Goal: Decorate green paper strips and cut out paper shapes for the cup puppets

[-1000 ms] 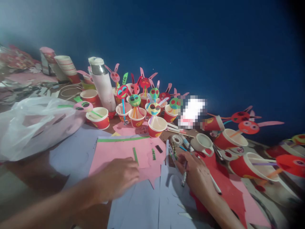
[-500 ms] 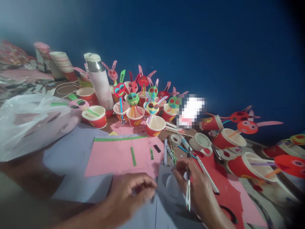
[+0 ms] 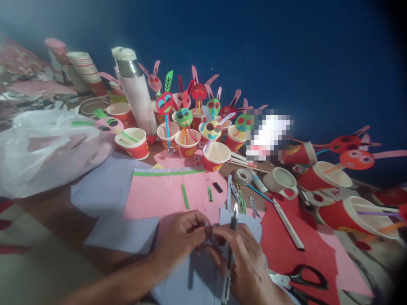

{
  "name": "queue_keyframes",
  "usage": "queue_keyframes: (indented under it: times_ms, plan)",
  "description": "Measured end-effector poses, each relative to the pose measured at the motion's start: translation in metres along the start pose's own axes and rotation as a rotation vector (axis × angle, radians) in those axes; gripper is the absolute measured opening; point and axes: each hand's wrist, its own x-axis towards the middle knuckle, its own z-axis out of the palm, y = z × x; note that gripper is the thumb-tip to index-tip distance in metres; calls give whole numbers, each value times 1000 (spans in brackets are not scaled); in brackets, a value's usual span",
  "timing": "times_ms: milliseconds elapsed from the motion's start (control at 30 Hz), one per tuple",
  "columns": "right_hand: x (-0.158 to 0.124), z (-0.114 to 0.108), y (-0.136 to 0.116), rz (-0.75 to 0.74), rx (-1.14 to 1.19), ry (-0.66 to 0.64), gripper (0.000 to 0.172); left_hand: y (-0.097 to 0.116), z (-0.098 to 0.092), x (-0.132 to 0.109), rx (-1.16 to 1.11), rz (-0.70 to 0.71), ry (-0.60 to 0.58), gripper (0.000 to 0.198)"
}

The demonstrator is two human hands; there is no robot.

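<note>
My left hand [image 3: 187,237] and my right hand [image 3: 243,258] meet low in the middle of the head view, with fingertips pinched together around a small dark piece that is mostly hidden. A pen [image 3: 229,258] is tucked through the fingers of my right hand, its tip pointing up and away. Beneath both hands lies blue-grey paper [image 3: 200,279]. Just beyond is a pink sheet [image 3: 159,195] with a green strip along its far edge. Black-handled scissors [image 3: 297,279] rest beside my right wrist.
Paper cups [image 3: 216,157] with paper faces on sticks line the back. A flask [image 3: 136,93] stands behind them, and a plastic bag [image 3: 47,152] lies left. A white mug [image 3: 280,180], tape roll [image 3: 242,176] and marker [image 3: 289,224] sit right of centre.
My hands have come together, and the pen in my right hand now points away. The view has shifted, bringing the scissors further into sight.
</note>
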Motion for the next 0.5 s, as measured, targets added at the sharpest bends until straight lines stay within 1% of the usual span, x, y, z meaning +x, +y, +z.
queue_keyframes:
  times_ms: [67, 167, 233, 300, 333, 400, 433, 500]
  plan:
    - [0, -2, 4, 129, 137, -7, 21, 3, -2, -1, -49, 27, -2, 23]
    - [1, -2, 9, 387, 380, -12, 10, 6, -6, -2, -70, 61, -25, 22]
    - [2, -1, 9, 557, 534, 6, 15, 5, -8, -3, -68, 108, -52, 21]
    - [4, -1, 6, 688, 646, 12, 25, 4, -8, -5, -82, 221, -104, 20]
    - [5, -1, 4, 731, 682, 1, 29, 4, -8, -7, -81, 298, -132, 19]
    - [7, -4, -1, 767, 729, -44, 33, 5, -8, -11, -38, 461, -171, 15]
    - [7, -5, -2, 766, 743, -64, 32, 6, -8, -13, 8, 529, -176, 13]
    - [5, -8, -2, 729, 740, -98, 27, 8, -8, -15, 116, 620, -170, 12]
